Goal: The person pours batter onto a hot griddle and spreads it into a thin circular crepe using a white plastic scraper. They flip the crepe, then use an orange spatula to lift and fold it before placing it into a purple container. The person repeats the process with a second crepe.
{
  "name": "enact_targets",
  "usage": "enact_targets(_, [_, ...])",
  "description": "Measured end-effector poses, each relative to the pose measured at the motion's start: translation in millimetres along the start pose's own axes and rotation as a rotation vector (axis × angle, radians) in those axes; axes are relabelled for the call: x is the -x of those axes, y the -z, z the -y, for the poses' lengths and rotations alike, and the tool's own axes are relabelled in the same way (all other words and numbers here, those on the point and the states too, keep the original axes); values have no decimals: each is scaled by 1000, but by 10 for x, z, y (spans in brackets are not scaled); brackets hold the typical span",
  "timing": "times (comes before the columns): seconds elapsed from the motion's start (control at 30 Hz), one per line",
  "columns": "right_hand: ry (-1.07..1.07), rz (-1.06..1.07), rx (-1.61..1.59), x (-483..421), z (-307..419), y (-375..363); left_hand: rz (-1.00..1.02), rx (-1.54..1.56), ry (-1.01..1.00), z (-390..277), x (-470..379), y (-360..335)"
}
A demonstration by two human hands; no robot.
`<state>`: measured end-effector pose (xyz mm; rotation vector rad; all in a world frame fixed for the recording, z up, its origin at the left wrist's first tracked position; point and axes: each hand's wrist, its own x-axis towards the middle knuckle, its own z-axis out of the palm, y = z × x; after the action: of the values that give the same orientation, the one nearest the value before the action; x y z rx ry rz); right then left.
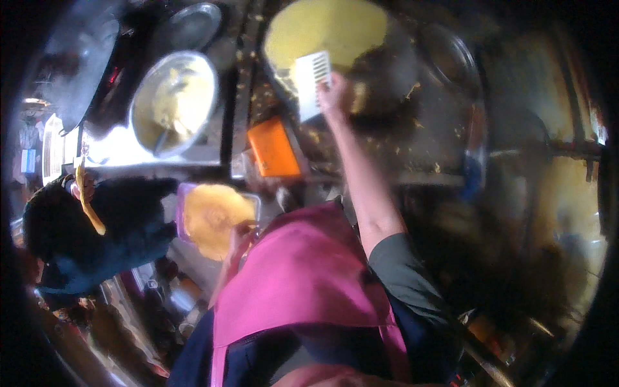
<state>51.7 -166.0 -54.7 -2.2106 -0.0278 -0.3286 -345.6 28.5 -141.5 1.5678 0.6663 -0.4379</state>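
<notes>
My right hand [333, 96] grips a flat white slotted plastic scraper [312, 89]. It is over the lower edge of a yellow layer of batter [319, 29] on a large round dark griddle [387, 72]; whether it touches the griddle I cannot tell. The griddle's right part shows dark and bare. At my left side, my left hand [240, 237] is at the near right edge of a purple-rimmed tray [181, 213]. Stacked or lying on that tray is round, thin yellow flatbread [217, 215]. The apron partly hides this hand.
An orange block-like object [274, 147] lies by the griddle's near left side. Further left stands a shiny metal bowl [145, 104] with pale yellow contents. Another person's hand [83, 185] holds a yellowish stick [92, 215] at the left. Scattered crumbs dot the griddle surround [411, 155].
</notes>
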Motion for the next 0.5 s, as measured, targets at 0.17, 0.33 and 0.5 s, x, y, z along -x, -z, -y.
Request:
enact_targets(0.17, [-28,-25,-71,1,-354,653,63,-43,-63,-17,-65,-24])
enact_targets(0.33, [-50,-30,-20,-180,-600,1048,51,-4,-113,-186,-161,-123])
enact_targets(0.5, [18,107,-181,-521,-900,1223,19,-183,-69,-335,-123,-361])
